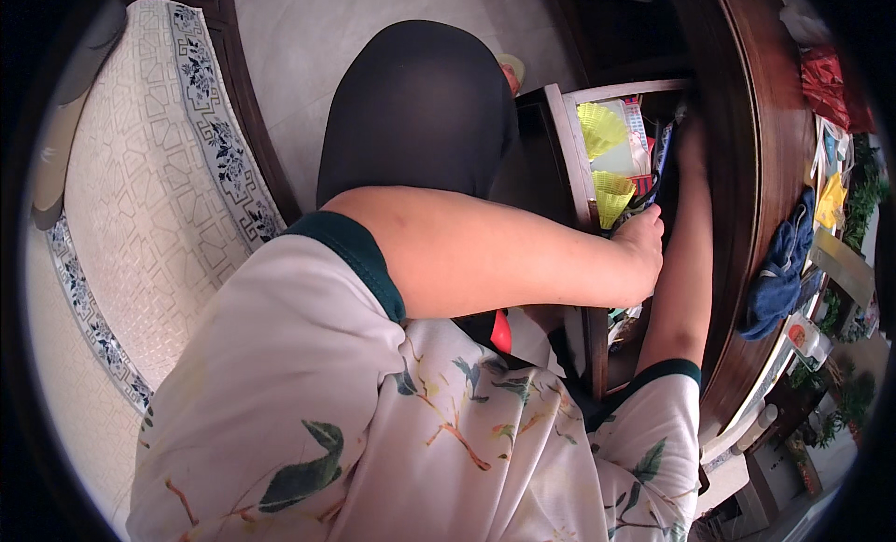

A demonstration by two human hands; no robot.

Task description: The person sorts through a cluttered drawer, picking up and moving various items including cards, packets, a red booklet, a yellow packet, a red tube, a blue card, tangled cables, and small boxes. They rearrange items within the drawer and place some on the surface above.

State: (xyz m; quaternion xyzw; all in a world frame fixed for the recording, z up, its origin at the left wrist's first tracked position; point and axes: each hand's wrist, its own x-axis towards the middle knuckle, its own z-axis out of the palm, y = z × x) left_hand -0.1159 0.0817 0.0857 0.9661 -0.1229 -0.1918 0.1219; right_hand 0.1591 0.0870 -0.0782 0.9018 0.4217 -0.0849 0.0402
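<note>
An open wooden drawer point(575, 161) is pulled out from a dark wooden desk. My left hand point(642, 244) reaches over its middle with the fingers curled down among the contents; its grip is hidden. Further up, my right hand point(690, 140) is inside the drawer beside the desk, blurred and in shadow, so its hold does not show. Two yellow-green plastic shuttlecocks, one point(600, 130) above the other point(612, 198), lie near the drawer's front. Next to them are a pale flat item point(616, 154), a red-and-blue patterned packet point(635, 126) and a dark strap or cord point(652, 191).
The desk's top edge point(752, 157) runs down the right side. On it lie blue cloth point(778, 276), a red plastic bag point(827, 87) and a yellow item point(831, 200). My black-clad knee point(420, 115) is beside the drawer. A patterned cream seat cover point(150, 150) is at the left.
</note>
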